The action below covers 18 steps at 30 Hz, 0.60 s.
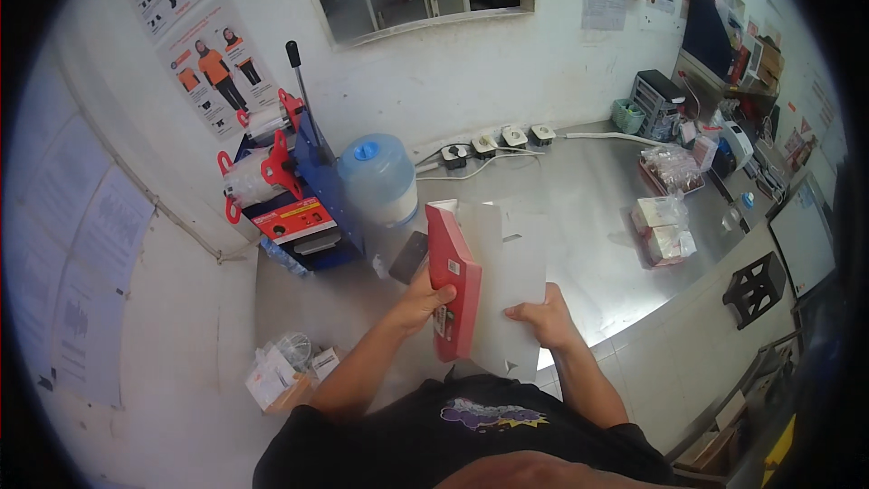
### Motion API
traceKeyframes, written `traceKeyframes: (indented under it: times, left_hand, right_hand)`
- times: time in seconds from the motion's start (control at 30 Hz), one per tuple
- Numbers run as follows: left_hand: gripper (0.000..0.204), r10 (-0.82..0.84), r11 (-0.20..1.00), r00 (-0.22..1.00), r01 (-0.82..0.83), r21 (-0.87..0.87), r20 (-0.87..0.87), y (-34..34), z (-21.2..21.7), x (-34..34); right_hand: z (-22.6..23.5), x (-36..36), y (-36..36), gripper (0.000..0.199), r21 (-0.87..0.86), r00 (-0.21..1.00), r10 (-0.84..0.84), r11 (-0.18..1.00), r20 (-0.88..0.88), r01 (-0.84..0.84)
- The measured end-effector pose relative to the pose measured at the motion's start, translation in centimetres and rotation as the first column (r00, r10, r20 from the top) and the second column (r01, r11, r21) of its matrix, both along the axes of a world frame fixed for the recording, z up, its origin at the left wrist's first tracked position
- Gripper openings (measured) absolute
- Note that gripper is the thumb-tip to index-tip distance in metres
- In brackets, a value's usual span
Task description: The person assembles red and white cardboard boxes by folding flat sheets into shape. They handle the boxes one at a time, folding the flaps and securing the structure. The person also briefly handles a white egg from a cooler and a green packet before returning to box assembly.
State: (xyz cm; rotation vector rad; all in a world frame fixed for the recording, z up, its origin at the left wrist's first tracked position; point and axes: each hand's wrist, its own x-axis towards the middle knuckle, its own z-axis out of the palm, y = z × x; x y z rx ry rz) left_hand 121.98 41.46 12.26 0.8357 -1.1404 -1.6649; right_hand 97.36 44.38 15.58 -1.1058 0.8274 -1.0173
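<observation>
A flat cardboard box (459, 285) with red-pink outer faces and a pale label is tilted up in front of my body. My left hand (418, 305) grips its red side, thumb pressed on the front face. A wide grey-white cardboard panel (520, 276), with a small slot near its top, stands open beside the red part. It appears joined to the box, but the join is hard to see. My right hand (549, 319) pinches the panel's right edge, thumb on the near face and fingers hidden behind. A dark phone (409, 256) lies just beyond my left hand.
A metal table (579, 190) holds a blue machine (308, 217) with red clamps and a lever, and a large blue water bottle (378, 183). Plugs (484, 147) line the wall. Plastic-wrapped packs (663, 231) lie right. A black stool (755, 290) stands on the floor.
</observation>
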Motion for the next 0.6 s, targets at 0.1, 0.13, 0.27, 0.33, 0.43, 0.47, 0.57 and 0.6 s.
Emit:
traceKeyframes:
  times: [0.1, 0.13, 0.27, 0.33, 0.43, 0.47, 0.57, 0.6]
  left_hand:
    - [0.079, 0.081, 0.995, 0.996, -0.084, -0.060, -0.044, 0.0, -1.9, -1.3]
    - [0.072, 0.100, 0.994, 0.992, -0.104, -0.043, -0.081, 0.1, -2.0, -1.4]
    - [0.052, 0.157, 0.986, 0.949, -0.166, -0.010, -0.272, 0.3, -3.2, -0.9]
    - [0.067, 0.137, 0.990, 0.918, -0.115, 0.082, -0.373, -0.1, -4.0, -0.6]
    - [0.069, 0.249, 0.968, 0.934, -0.234, 0.090, -0.255, -0.1, -1.2, -1.5]
    - [0.071, 0.306, 0.947, 0.921, -0.270, 0.172, -0.242, -0.1, -1.1, -1.8]
    - [0.072, 0.384, 0.923, 0.906, -0.374, 0.089, -0.176, 0.2, -1.5, -2.6]
    - [0.073, 0.382, 0.924, 0.910, -0.376, 0.067, -0.162, 0.0, -2.3, -2.5]
  right_hand:
    - [0.4, 0.3, 0.1, 0.031, 0.025, 0.999, 0.023, 0.999, 0.040, -0.024]
    - [0.4, 0.5, 0.1, 0.031, 0.051, 0.997, 0.027, 0.998, 0.067, -0.031]
    - [0.9, 0.6, 0.6, 0.034, 0.010, 0.996, 0.001, 1.000, 0.089, -0.002]
    - [1.2, -0.3, 0.6, 0.035, 0.041, 0.992, -0.004, 0.999, 0.127, -0.001]
    - [0.7, 0.0, 0.6, 0.034, 0.013, 0.997, 0.020, 1.000, 0.068, -0.021]
    - [0.8, 0.1, 0.8, 0.033, 0.019, 0.997, 0.041, 0.999, 0.073, -0.042]
    - [0.9, 0.9, 1.4, 0.032, 0.008, 0.994, 0.097, 0.995, 0.045, -0.098]
    - [0.8, 1.5, 1.7, 0.031, -0.009, 0.994, 0.113, 0.994, 0.007, -0.113]
